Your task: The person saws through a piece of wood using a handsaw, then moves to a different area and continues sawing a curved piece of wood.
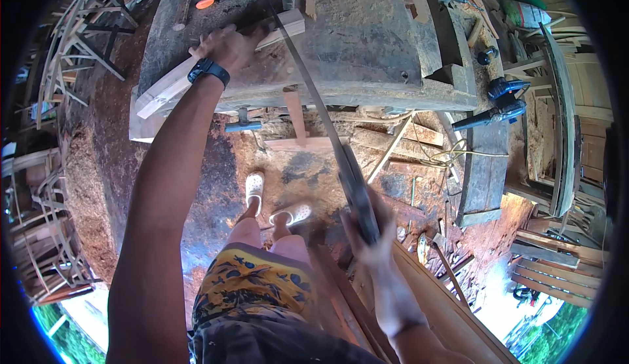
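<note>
A long pale wooden piece [169,87] lies slantwise on the workbench [354,46], its near left end reaching the bench's front edge. My left hand [229,48], with a dark watch on the wrist, grips it from above, fingers bent over it. My right hand [370,229], smeared by motion, is closed round the dark handle of a handsaw [318,102]. The narrow blade runs up and away from me, and its far part crosses the wooden piece near that piece's right end. Whether the teeth have cut into the wood cannot be made out.
An orange-tipped tool [206,1] lies at the bench's far left. A blue clamp-like tool [242,127] sits under the front edge. Blue power tools [504,105] stand at right. Sawdust and scrap boards [400,144] cover the floor; wooden frames [82,43] are stacked at left.
</note>
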### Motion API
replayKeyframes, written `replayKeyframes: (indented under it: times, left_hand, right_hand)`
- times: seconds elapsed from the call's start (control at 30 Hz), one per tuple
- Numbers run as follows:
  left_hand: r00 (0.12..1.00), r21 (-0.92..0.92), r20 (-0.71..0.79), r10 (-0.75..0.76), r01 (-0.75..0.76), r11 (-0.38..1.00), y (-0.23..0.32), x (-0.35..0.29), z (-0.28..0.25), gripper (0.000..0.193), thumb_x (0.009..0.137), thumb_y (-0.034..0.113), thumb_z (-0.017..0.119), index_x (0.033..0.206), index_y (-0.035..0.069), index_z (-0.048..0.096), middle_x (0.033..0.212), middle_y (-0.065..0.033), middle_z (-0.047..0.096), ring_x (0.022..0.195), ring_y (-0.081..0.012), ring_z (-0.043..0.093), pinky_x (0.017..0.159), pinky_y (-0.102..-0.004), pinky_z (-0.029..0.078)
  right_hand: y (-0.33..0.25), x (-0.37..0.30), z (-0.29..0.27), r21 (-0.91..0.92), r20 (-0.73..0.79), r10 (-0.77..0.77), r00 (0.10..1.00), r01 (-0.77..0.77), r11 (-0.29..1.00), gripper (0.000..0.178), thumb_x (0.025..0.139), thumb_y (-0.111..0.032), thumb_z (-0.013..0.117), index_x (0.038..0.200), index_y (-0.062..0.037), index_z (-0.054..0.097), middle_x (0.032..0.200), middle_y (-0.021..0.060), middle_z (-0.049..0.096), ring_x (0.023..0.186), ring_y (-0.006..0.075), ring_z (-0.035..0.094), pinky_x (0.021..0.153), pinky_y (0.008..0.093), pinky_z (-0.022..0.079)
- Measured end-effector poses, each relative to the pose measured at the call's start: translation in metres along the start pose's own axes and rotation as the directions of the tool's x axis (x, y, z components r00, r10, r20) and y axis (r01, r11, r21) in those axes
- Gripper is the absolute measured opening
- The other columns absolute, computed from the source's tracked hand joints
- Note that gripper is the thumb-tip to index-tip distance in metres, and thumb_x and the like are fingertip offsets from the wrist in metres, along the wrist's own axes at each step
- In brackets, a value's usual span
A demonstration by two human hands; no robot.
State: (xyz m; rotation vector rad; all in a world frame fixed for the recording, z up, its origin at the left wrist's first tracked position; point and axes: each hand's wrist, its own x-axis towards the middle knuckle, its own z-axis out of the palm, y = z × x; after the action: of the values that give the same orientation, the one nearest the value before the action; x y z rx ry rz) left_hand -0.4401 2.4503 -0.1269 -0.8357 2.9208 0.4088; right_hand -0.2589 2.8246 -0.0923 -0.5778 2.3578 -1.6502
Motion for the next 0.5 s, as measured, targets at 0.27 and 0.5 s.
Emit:
replayKeyframes:
  times: [0.27, 0.5]
  left_hand:
    - [0.981, 0.056, -0.054, 0.184, -0.181, 0.982, 0.004, -0.009, -0.003, 0.096, 0.080, 0.088, 0.048, 0.138, 0.012, 0.063, 0.145, -0.0176, 0.058, 0.135, -0.0356, 0.053, 0.112, -0.0483, 0.040]
    - [0.992, 0.066, -0.122, -0.046, 0.054, 0.996, 0.000, -0.002, 0.009, 0.095, 0.078, 0.089, 0.048, 0.139, 0.017, 0.063, 0.142, -0.0182, 0.059, 0.132, -0.0373, 0.055, 0.110, -0.0509, 0.040]
  right_hand:
    - [0.035, 0.076, 0.049, 0.102, -0.112, -0.022, 0.993, 0.034, 0.994, 0.059, 0.084, -0.007, 0.071, 0.139, 0.0022, 0.055, 0.078, 0.0090, 0.072, 0.064, 0.0168, 0.070, 0.057, 0.0293, 0.054]
    - [-0.003, -0.051, -0.017, 0.046, 0.006, 0.148, 0.989, -0.148, 0.988, 0.057, 0.083, 0.000, 0.064, 0.138, 0.0092, 0.053, 0.117, 0.0240, 0.070, 0.104, 0.0267, 0.072, 0.088, 0.0350, 0.056]
